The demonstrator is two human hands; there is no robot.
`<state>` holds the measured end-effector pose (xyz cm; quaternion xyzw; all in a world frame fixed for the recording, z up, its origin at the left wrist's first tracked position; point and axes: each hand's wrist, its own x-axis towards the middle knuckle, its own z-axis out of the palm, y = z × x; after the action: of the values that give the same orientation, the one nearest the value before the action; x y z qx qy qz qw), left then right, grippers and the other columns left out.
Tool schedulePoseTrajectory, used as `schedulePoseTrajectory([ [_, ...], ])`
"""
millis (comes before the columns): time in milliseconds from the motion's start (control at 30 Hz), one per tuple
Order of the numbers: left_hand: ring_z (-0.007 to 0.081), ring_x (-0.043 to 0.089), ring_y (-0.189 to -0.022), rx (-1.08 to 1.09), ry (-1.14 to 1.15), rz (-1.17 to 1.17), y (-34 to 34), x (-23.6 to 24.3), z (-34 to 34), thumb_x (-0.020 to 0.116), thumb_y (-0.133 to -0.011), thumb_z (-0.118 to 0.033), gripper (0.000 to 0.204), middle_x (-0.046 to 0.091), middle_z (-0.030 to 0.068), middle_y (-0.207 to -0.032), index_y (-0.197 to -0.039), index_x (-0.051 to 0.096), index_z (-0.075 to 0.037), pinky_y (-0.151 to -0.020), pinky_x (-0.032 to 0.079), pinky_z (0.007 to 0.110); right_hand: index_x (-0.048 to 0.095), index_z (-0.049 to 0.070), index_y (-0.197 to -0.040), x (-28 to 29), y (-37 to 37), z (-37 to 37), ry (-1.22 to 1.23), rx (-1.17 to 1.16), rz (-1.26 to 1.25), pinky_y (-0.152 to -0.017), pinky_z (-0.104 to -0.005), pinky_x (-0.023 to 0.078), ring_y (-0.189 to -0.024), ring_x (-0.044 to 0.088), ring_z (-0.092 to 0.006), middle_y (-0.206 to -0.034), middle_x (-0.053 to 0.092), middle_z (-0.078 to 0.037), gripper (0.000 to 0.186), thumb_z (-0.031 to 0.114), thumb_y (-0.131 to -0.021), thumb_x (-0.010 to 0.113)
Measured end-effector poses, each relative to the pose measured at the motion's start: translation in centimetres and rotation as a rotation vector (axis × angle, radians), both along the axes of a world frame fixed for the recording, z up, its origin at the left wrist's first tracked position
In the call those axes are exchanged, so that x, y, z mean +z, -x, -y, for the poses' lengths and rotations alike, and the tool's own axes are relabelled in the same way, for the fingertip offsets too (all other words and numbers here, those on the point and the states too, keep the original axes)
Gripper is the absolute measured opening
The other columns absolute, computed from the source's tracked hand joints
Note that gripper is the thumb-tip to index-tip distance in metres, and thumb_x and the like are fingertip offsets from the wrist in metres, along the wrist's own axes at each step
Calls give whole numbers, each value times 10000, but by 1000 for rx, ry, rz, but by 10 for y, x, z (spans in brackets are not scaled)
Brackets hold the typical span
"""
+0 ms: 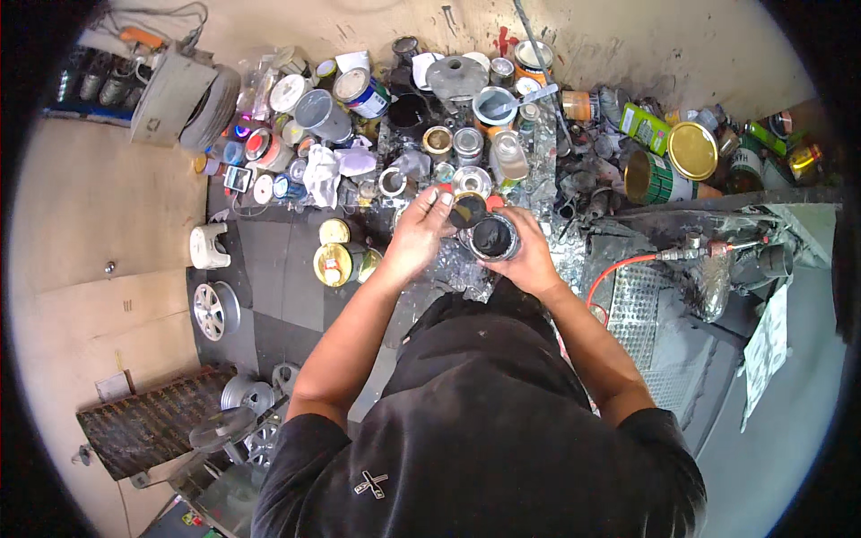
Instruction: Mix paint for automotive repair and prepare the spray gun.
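Observation:
My left hand (418, 238) pinches a round dark lid (467, 212) with a yellowish tint, thumb on top. Right beside it, my right hand (531, 255) is wrapped around a small open can (492, 238) with dark grey to black contents. The lid is held just left of the can's mouth and is off it. Both are above the near edge of a paint-stained bench (543, 170). Just beyond my hands stands an open silver tin (471, 182), and a reddish-orange item (494, 203) partly shows between them.
Paint cans, jars and crumpled rags (323, 175) crowd the bench. A tub of grey paint (495, 106) has a spatula across it. Right of me are a red air hose (619, 266) and a metal grate (637, 305). Gold-lidded tins (333, 264), a white stool (209, 246) and wheel rims (216, 310) lie left.

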<state>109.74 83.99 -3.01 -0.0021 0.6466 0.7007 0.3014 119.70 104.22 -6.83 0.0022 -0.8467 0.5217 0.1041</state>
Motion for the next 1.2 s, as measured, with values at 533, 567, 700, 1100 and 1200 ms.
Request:
schedulePoseTrajectory([
  [533,236,632,-1219,286,-517,479,-64,-30,106,464,-1111,-284,332,637,105,-1340,-1371,519,-85,-1051,520,437,561,-19,-1323,-44,-33,111,318,-78,85,-1056,-389,470,-1202,609,-282,-1261,617,-155,835,150,-624,984],
  [567,236,627,-1223,301,-474,476,-71,-31,111,436,-1118,-292,348,617,107,-1366,-1393,492,-87,-1055,517,438,561,-20,-1319,-47,-34,113,326,-89,102,-1056,-386,469,-1201,607,-279,-1260,615,-151,821,145,-632,979],
  [700,270,616,-1236,384,-434,546,-99,-46,119,409,-1126,-290,372,619,130,-1358,-1403,485,-53,-1132,452,501,551,-14,-1321,-79,-33,87,100,-189,74,-1050,-397,474,-1182,601,-317,-1265,585,-161,827,151,-630,974],
  [1100,154,567,-1177,577,-316,526,-149,-66,157,560,-1058,-412,289,621,-38,-1295,-1298,553,-251,-957,450,406,523,22,-1346,-220,28,-41,-131,-434,251,-1055,-460,451,-1207,549,-407,-1252,578,-192,929,148,-549,984],
  [1200,156,559,-1199,643,-162,578,-149,-59,148,547,-1059,-439,332,616,-37,-1332,-1321,549,-236,-987,418,420,539,29,-1341,-239,48,-46,-86,-444,207,-1059,-462,450,-1214,554,-405,-1295,576,-196,876,127,-585,970],
])
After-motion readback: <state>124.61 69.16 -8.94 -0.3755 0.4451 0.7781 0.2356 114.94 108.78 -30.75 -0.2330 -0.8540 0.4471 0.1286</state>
